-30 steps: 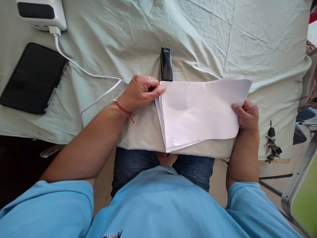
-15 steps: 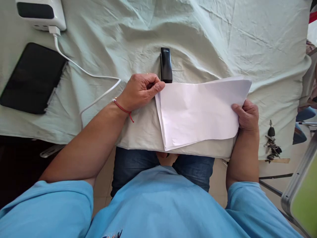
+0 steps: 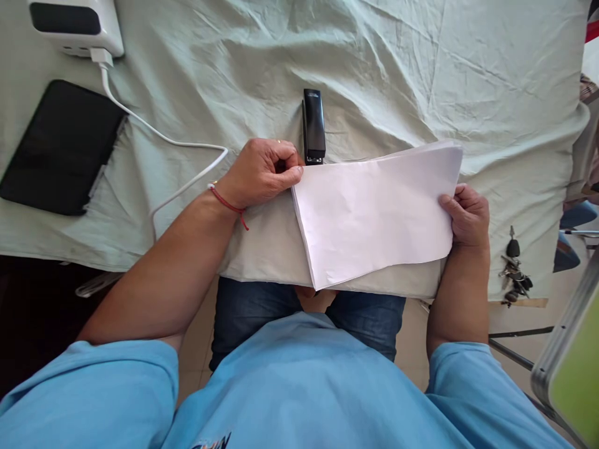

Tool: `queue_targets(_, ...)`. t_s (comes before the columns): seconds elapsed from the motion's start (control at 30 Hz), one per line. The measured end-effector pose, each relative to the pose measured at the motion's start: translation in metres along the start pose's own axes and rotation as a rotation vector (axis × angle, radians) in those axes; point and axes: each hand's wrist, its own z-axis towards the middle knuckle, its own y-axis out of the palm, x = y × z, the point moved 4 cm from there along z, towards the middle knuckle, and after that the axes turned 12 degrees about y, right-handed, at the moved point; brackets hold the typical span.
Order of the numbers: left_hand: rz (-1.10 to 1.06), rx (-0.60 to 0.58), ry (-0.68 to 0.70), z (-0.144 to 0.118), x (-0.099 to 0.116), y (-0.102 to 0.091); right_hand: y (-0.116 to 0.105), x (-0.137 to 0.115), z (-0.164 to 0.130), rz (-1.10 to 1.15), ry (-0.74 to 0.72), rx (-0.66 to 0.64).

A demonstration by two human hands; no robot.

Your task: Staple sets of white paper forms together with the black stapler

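Observation:
Several white sheets of paper point(image 3: 379, 218) are held as a loose stack over the table's near edge. My left hand point(image 3: 269, 169) pinches the stack's upper left corner between thumb and fingers. On the opposite side, my right hand point(image 3: 468, 215) grips the right edge, thumb on top and the other fingers partly hidden. A black stapler point(image 3: 314, 125) lies just beyond the paper's upper left edge, close to my left fingertips. Its near end shows a bit of metal right by the sheets.
A wrinkled pale green cloth point(image 3: 374, 75) covers the table. At the left are a black tablet point(image 3: 63, 146), a white power bank point(image 3: 77, 25) and its white cable point(image 3: 163, 138). A bunch of keys point(image 3: 513, 271) lies at the right edge, near a green-topped board point(image 3: 578, 368).
The paper stack has shifted slightly left and toward me, its sheets lying more evenly together. More of the stapler's near end shows. My left hand has moved a little left.

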Motion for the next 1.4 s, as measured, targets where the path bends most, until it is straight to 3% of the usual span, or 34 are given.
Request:
queue_targets(0.2, 0.058, -0.076, -0.033, -0.001, -0.005, 0.000, 0.000, 0.000, 0.000, -0.014, 0.000, -0.014)
queue_targets(0.4, -0.085, 0.060, -0.086, -0.001, -0.004, 0.002, -0.001, -0.001, 0.000, -0.028, -0.013, 0.002)
queue_targets(0.6, -0.021, 0.054, -0.168, -0.004, -0.008, 0.004, -0.003, -0.001, 0.000, 0.025, -0.042, 0.048)
queue_targets(0.83, 0.088, 0.023, -0.144, -0.002, -0.003, 0.003, -0.008, 0.000, 0.002, 0.078, -0.070, 0.093)
queue_targets(1.4, 0.108, -0.092, -0.066, -0.005, -0.005, 0.003, -0.008, -0.003, -0.001, 0.070, -0.062, 0.112)
